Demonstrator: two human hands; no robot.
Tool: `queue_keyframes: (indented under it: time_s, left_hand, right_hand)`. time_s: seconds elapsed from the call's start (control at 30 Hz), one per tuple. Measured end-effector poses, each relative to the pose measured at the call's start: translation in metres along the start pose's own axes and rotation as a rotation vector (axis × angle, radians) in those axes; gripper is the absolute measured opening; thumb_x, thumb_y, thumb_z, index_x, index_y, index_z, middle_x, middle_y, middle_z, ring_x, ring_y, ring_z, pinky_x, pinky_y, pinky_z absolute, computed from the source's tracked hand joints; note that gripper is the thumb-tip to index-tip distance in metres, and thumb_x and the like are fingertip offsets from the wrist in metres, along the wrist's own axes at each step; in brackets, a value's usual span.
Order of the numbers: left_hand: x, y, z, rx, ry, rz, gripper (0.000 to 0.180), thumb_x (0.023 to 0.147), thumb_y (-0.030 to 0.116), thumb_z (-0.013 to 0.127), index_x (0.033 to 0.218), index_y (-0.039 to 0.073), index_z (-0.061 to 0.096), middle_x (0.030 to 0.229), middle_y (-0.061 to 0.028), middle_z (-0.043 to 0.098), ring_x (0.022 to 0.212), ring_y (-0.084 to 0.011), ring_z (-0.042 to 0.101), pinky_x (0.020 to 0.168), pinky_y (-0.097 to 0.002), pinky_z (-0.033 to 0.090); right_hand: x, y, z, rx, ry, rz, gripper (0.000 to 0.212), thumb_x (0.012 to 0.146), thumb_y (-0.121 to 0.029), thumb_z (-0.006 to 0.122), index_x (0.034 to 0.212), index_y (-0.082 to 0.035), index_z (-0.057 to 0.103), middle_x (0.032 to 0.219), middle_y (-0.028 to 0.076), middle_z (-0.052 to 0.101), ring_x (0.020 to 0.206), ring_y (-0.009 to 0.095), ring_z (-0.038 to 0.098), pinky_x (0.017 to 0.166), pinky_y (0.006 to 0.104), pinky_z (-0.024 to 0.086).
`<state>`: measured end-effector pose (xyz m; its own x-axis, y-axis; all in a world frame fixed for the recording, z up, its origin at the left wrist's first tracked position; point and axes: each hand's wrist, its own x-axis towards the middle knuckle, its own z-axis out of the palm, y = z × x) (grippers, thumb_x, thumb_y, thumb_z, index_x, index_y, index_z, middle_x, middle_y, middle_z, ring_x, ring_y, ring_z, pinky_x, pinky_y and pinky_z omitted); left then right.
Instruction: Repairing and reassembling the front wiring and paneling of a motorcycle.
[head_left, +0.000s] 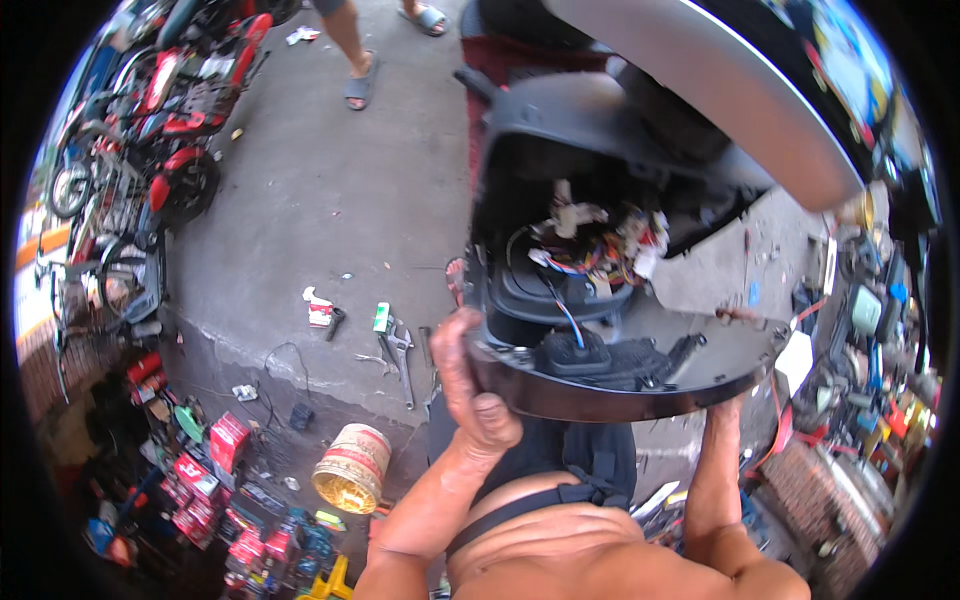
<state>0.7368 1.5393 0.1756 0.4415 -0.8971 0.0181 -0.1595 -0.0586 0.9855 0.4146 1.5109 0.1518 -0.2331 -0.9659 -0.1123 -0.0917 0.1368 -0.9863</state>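
A glossy black curved scooter panel [620, 403] spans the space in front of my body. My left hand [478, 395] is closed round its left end, with the thumb on the near side. At the panel's right end, my right hand [726, 410] reaches up behind it, its fingers hidden. Beyond the panel stands an opened black scooter body [540, 150]. Its hollow holds a bundle of coloured wires with white connectors [600, 245]. A thin blue and white cable [570, 318] runs down to a black part [572, 352] just inside the panel.
A silver curved cover [730, 85] rises at upper right. Wrenches [402, 365] and small boxes [319, 308] lie on the concrete at left. Near my left arm stands a bucket [352, 468]. Red motorbikes [185, 170] line the left side; parts clutter the right. Another person's sandalled foot [360, 90] is ahead.
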Motion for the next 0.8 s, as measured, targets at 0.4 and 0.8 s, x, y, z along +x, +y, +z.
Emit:
queue_keyframes:
  time_s: [0.4,0.8]
  left_hand:
    - [0.063,-0.005,0.011,0.107,0.069,0.081,0.078,0.086,0.060,0.048,0.122,-0.008,0.048,0.118,-0.0253,0.046,0.106,-0.0390,0.048,0.093,-0.0462,0.038]
    - [0.111,-0.001,0.026,0.138,0.042,0.021,0.072,0.089,0.052,0.051,0.127,-0.009,0.041,0.130,-0.0307,0.039,0.116,-0.0460,0.042,0.100,-0.0503,0.031]
  right_hand:
    - [0.066,0.005,-0.008,0.277,-0.205,0.077,0.051,0.093,-0.044,0.041,0.119,0.000,0.050,0.112,0.013,0.055,0.107,0.027,0.053,0.098,0.0399,0.041]
    - [0.104,-0.020,0.021,-0.134,0.101,0.230,0.043,0.087,-0.034,0.051,0.114,0.000,0.051,0.104,0.013,0.057,0.096,0.026,0.057,0.085,0.0391,0.049]
